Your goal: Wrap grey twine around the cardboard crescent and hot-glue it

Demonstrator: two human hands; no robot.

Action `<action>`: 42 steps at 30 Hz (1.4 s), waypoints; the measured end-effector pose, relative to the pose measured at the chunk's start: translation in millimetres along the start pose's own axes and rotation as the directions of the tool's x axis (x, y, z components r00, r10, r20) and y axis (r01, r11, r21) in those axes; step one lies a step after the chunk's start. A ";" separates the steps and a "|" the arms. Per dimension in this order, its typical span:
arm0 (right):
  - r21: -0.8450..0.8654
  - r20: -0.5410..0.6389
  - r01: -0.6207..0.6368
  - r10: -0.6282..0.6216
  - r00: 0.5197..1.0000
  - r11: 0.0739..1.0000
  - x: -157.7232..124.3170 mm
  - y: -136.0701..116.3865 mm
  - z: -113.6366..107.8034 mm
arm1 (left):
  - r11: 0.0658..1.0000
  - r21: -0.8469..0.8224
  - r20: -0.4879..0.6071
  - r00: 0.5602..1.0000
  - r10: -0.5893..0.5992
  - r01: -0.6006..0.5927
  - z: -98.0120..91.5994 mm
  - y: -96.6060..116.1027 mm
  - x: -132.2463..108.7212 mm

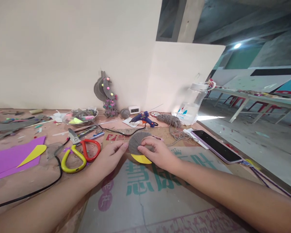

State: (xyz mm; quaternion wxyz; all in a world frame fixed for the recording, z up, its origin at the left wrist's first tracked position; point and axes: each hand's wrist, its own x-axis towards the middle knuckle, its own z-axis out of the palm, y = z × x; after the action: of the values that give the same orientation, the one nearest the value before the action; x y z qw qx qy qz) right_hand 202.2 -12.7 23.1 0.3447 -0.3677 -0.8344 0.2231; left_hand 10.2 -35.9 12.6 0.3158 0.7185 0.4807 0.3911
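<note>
- Grey yarn disc [134, 140] sits at the middle of my head view, between the two hands, over the printed sheet [121, 213] on the table [5, 194].
- Yellow piece [142, 159] shows along the disc's near edge, its lower side curved. I cannot tell whether it is fixed on or only held there.
- Right hand [158, 151]: thumb and bent forefinger brought together on the right part of the disc, pinching it; thumb lies over the front face. The other fingers curl behind, mostly hidden from me.
- Left hand [111, 156]: thumb straight, forefinger bent close beside it, a narrow gap at most. Thumb tip is at the disc's left rim. I cannot tell from here if it grips or merely touches.
- Scissors [74, 161] lie left of the left hand, blades parted, one handle yellow, one red.
- Further left I log purple sheets [5, 161] with a yellow cutout [35, 153] on top; a black cord [59, 174] curves between these and the scissors.
- Beyond the hands: glue gun [145, 118] on its side, yarn ball [125, 113] near the clock [134, 110], and loose yarn [169, 120] to the right.
- Phone [217, 145] lies right of the disc, dark screen up; bottle [190, 105] stands behind it.
</note>
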 end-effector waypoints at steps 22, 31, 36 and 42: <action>-0.002 0.081 0.002 -0.001 0.997 1.000 -1.7 -5.1 -1.9 | 0.993 -0.116 0.013 1.000 -0.011 0.013 3.6 -0.8 0.3; 0.003 0.126 0.118 -0.117 0.985 0.993 -6.4 -5.1 -0.8 | 0.979 -0.189 0.033 0.997 -0.076 0.081 2.7 0.2 0.4; -0.025 0.068 0.014 -0.012 0.998 1.000 -4.7 -5.1 -2.0 | 0.950 -0.223 -0.052 0.970 -0.236 0.219 1.6 0.6 1.8; -0.022 0.161 0.031 -0.027 0.987 0.999 0.8 0.3 -0.3 | 0.918 -0.335 -0.074 0.965 -0.250 0.212 -1.0 -0.8 4.2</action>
State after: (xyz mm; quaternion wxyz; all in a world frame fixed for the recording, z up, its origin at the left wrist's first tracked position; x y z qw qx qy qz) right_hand 202.1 -11.9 23.5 0.2750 -0.3404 -0.8674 0.2367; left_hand 9.9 -31.6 13.6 0.4455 0.5710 0.5087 0.4654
